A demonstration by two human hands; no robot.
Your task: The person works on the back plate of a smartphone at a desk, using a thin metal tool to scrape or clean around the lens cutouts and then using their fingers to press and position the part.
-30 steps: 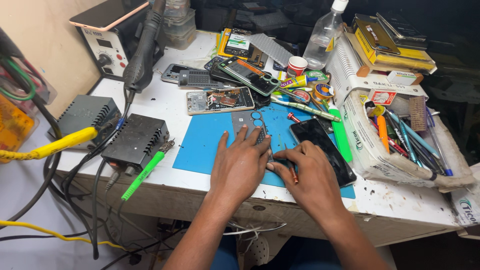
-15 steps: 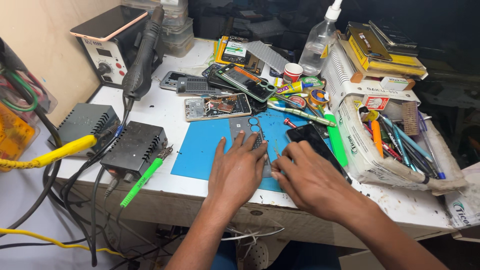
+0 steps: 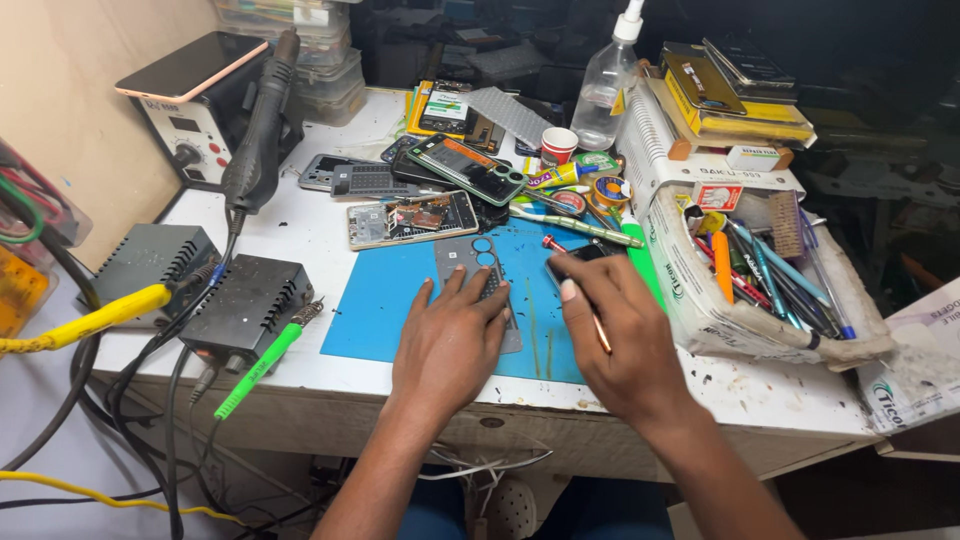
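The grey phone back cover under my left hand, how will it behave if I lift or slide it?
The grey back cover looks thin and flat, so probably light and slightly flexible. Lying on the blue mat, it may resist sliding. The left hand presses it flat.

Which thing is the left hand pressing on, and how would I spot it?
Find the blue mat on the white table. On it, under the left hand, lies a flat grey phone back cover. Unlike the opened phone beside the mat, it is plain grey with round camera holes at one end.
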